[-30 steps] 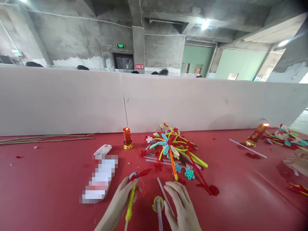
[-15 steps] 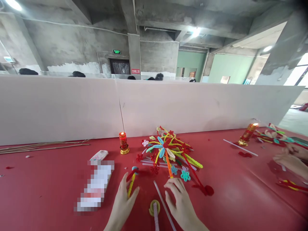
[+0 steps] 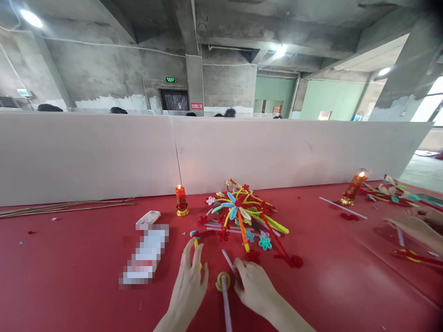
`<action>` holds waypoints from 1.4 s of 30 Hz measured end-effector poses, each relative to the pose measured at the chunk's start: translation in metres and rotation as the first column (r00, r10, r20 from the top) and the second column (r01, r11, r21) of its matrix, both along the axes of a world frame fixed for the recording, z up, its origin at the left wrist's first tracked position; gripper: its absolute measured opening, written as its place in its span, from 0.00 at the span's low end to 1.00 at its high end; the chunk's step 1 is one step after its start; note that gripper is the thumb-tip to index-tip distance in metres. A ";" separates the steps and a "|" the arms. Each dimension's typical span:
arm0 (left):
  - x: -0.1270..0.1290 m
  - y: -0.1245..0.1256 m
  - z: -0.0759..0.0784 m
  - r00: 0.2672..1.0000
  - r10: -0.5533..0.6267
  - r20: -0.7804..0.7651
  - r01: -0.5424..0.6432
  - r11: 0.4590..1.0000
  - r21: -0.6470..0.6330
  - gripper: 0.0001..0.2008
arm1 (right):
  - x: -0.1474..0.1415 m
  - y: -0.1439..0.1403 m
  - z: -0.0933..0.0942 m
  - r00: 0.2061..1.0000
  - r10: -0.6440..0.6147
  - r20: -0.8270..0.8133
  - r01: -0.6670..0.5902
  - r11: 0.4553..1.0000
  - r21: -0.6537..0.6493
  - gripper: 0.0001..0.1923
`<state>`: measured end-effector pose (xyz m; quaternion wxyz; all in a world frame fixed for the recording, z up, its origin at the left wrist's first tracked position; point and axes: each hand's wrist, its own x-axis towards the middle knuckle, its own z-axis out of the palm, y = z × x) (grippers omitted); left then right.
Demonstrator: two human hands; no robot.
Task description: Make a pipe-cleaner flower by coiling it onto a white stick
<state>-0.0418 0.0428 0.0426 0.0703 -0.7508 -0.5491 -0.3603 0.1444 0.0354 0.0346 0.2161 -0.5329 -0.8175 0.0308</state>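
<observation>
Pinched in my right hand [image 3: 254, 283] is a thin translucent stick [image 3: 227, 259], like a glue stick; its lower part is hidden by the hand. My left hand [image 3: 191, 276] hovers over or rests on a small pipe-cleaner piece with a yellow stem [image 3: 196, 243] and a blue end [image 3: 194, 234]. Its fingers are apart, and whether they touch the stem is unclear. Between my hands lies a coiled yellow-green disc [image 3: 223, 281] with a fuzzy pale lilac stem [image 3: 226, 306]. Just beyond is a heap of pipe-cleaner flowers [image 3: 238, 210], red, yellow, blue and orange.
A lit red candle [image 3: 181, 200] on a gold base stands behind my left hand; another candle [image 3: 353, 189] burns at the right. A white board [image 3: 221, 154] closes the back. Left are a blurred pack [image 3: 147, 253] and thin sticks [image 3: 62, 208]. Another person's hands [image 3: 411, 226] work at far right.
My right hand has moved down and left from beside the orange stem and taken hold of the translucent stick. My left hand has shifted slightly right. The view has shifted a little.
</observation>
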 end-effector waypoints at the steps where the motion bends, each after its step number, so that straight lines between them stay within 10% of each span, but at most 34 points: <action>1: 0.003 -0.005 0.004 0.999 -0.023 -0.035 0.024 1.000 0.003 0.18 | 0.001 0.000 0.000 1.000 -0.011 0.013 0.011 1.000 -0.006 0.11; 8: 0.023 -0.035 0.021 0.889 -0.303 -0.343 0.281 0.953 -0.115 0.18 | 0.006 0.003 0.009 0.999 -0.032 0.029 0.033 0.999 -0.023 0.11; 16: 0.015 -0.043 0.015 0.575 -0.535 -0.619 0.644 0.763 -0.061 0.08 | 0.005 0.004 0.007 0.991 -0.003 -0.136 -0.006 0.998 -0.065 0.12; 24: -0.007 -0.043 0.026 0.699 -0.471 -0.538 0.671 0.692 0.267 0.17 | -0.002 -0.004 0.023 0.796 0.052 -0.603 -0.165 0.977 -0.132 0.12; 30: -0.009 -0.037 0.005 0.850 -0.430 -0.304 0.517 0.792 0.326 0.18 | -0.015 -0.007 0.013 0.565 0.127 -0.815 -0.488 0.848 -0.206 0.27; 36: 0.006 -0.028 0.004 0.797 -0.508 -0.327 0.601 0.724 0.339 0.16 | -0.021 -0.010 0.010 0.191 -0.163 -0.968 -0.600 0.761 -0.247 0.13; 42: 0.008 -0.030 -0.005 0.826 -0.453 -0.336 0.554 0.762 0.334 0.15 | -0.018 -0.007 0.011 0.129 -0.277 -0.952 -0.534 0.790 -0.302 0.12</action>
